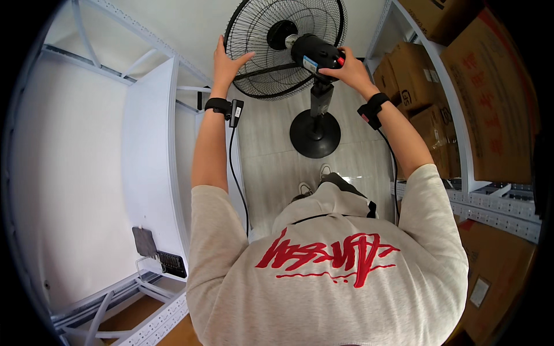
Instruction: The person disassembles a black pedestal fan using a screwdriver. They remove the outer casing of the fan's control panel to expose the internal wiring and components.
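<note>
top of the fan cage (258,47) beyond the upper edge, some fingers of the right hand (353,73) hidden

Across the front of your shirt (323,305) ran large red lettering (362,271), with a red line beside it. On the motor of your fan (326,51) sat a blue-and-white label (310,63), its print too small to read. To your right, a big carton (502,124) carried tall red characters, and a smaller carton (416,89) behind it bore bold black lettering and a white label (431,75). A lower carton (508,259) had a pale label (479,292), also too small to read.
</note>
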A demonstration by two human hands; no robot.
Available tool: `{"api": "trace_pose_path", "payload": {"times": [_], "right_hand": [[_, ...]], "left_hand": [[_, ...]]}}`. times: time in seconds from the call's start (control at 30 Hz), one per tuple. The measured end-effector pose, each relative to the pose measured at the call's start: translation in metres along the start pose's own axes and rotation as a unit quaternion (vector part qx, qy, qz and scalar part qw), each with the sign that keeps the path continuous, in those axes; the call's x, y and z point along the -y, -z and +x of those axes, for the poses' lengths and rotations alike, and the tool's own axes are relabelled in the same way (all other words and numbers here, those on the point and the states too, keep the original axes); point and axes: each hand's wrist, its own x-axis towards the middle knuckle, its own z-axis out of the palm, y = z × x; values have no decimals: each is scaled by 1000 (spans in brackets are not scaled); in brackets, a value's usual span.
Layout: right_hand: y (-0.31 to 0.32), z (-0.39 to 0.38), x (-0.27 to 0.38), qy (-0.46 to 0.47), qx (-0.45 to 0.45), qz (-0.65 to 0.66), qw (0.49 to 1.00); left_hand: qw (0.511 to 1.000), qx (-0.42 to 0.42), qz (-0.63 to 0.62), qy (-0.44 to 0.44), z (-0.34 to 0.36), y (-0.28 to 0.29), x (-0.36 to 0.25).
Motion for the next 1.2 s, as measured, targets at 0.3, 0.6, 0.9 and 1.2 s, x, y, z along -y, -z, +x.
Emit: {"api": "trace_pose_path", "payload": {"times": [0.3,0.6,0.9,1.2], "right_hand": [[0,4,-16,24,2,48,999],[-6,-11,-8,25,-40,58,997],[-4,-42,6,-1,-63,17,998],[-24,-91,70,-45,-79,-14,996]], "left_hand": [[999,-13,-41,23,3,-10,-4],[999,16,-38,20,3,-1,-6],[999,24,-28,-18,-16,11,-12],[994,24,-79,-66,-31,52,27]]}}
